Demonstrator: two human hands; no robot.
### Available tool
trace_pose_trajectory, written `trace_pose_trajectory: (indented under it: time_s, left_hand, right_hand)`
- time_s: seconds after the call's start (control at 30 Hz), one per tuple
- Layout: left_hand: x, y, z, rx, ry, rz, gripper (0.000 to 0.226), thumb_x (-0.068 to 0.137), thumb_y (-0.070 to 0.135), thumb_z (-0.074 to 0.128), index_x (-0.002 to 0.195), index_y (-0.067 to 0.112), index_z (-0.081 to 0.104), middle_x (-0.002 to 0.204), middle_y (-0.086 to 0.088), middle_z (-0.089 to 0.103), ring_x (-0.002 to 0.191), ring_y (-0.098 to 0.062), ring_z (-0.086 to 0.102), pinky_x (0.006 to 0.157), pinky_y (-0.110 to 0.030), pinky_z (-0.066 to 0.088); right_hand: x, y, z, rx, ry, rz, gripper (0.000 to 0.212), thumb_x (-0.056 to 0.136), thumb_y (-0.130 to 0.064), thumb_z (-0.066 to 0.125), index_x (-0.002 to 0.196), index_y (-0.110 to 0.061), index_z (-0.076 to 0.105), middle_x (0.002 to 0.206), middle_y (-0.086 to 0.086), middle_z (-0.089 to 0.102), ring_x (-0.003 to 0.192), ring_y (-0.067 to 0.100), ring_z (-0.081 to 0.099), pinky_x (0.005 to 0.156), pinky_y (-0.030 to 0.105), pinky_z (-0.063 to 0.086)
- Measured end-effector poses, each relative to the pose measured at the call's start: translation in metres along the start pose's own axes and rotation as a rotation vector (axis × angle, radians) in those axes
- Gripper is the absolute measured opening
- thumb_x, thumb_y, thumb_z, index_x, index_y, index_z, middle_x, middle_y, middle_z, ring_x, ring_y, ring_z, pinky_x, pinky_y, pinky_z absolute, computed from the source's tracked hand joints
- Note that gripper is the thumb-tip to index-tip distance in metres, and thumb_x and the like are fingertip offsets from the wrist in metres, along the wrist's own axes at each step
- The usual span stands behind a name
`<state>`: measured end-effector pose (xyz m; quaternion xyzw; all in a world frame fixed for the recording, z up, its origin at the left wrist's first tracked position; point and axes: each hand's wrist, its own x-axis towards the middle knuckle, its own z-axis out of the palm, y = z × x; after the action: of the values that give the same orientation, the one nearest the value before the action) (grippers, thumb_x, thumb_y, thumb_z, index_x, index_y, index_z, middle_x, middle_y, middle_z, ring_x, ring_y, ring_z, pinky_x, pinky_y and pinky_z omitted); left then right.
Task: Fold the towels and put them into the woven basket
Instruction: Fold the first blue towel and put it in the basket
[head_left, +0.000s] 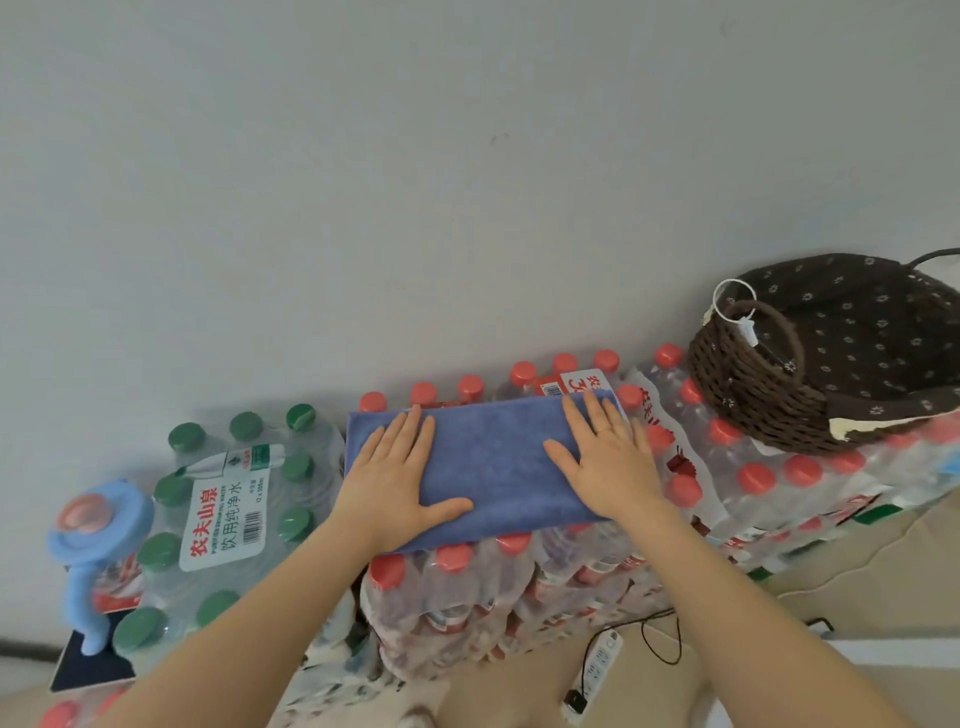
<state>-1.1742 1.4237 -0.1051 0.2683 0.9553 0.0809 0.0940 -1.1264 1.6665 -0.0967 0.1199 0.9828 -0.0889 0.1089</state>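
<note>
A blue towel (488, 462), folded into a long rectangle, lies on top of a shrink-wrapped pack of red-capped water bottles (457, 582). My left hand (395, 478) presses flat on its left part with fingers straight. My right hand (608, 457) lies flat on its right part, fingers spread. The dark brown woven basket (748, 395), lined with dark flower-print cloth, stands to the right on another pack of red-capped bottles. A white tag loop hangs at its handle.
A pack of green-capped bottles (228, 514) stands to the left, with a light blue bottle-like object (98, 530) beside it. A white power strip (597, 670) and black cable lie on the floor below. A grey wall rises behind.
</note>
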Motion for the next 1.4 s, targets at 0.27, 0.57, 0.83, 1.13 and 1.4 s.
trace_pose_trajectory:
  time_s: [0.27, 0.57, 0.83, 1.13, 1.4]
  left_hand:
    - [0.001, 0.016, -0.009, 0.045, -0.027, -0.133, 0.153, 0.021, 0.099, -0.013, 0.149, 0.015, -0.006, 0.158, -0.007, -0.009, 0.146, -0.021, -0.004, 0.118, -0.034, -0.003]
    - [0.027, 0.071, -0.003, 0.044, -0.049, 0.082, 0.132, 0.041, 0.093, -0.008, 0.149, 0.017, -0.001, 0.158, -0.003, -0.007, 0.146, -0.02, -0.005, 0.117, -0.035, -0.006]
    - [0.025, 0.078, -0.004, -0.047, -0.057, 0.051, 0.087, 0.085, 0.061, 0.043, 0.149, 0.022, 0.0, 0.158, 0.001, -0.005, 0.146, -0.019, -0.007, 0.116, -0.044, -0.01]
    - [-0.018, -0.008, -0.031, -0.524, 0.293, -0.188, 0.038, 0.09, 0.028, 0.044, 0.119, 0.009, 0.06, 0.125, -0.007, 0.054, 0.117, -0.024, 0.047, 0.096, -0.019, 0.029]
    - [-0.028, -0.045, -0.025, -1.062, 0.148, -0.394, 0.031, 0.094, 0.029, 0.045, 0.093, 0.009, 0.068, 0.094, -0.014, 0.066, 0.088, -0.025, 0.059, 0.094, -0.046, 0.048]
  right_hand:
    - [-0.013, 0.041, -0.015, 0.08, 0.078, 0.156, 0.059, 0.097, -0.044, 0.026, 0.145, -0.009, 0.022, 0.157, 0.009, 0.008, 0.145, 0.026, 0.009, 0.118, 0.04, 0.013]
    - [-0.005, 0.023, -0.028, 0.583, 0.119, 0.316, 0.025, 0.084, -0.037, 0.056, 0.07, -0.016, 0.053, 0.102, 0.011, 0.061, 0.106, 0.032, 0.052, 0.088, 0.045, 0.046]
    - [-0.024, -0.003, -0.078, 0.996, -0.048, 0.041, 0.021, 0.088, -0.008, 0.054, 0.075, -0.023, 0.047, 0.084, 0.003, 0.062, 0.072, 0.011, 0.058, 0.059, 0.026, 0.047]
    - [-0.017, -0.097, -0.074, 0.966, -0.052, -0.15, 0.008, 0.084, -0.008, 0.054, 0.092, -0.008, 0.054, 0.073, 0.003, 0.058, 0.057, 0.012, 0.058, 0.049, 0.017, 0.045]
    - [-0.008, -0.179, -0.027, 0.697, -0.14, -0.226, 0.015, 0.085, -0.008, 0.053, 0.098, -0.002, 0.047, 0.07, 0.008, 0.055, 0.06, 0.022, 0.053, 0.053, 0.032, 0.044]
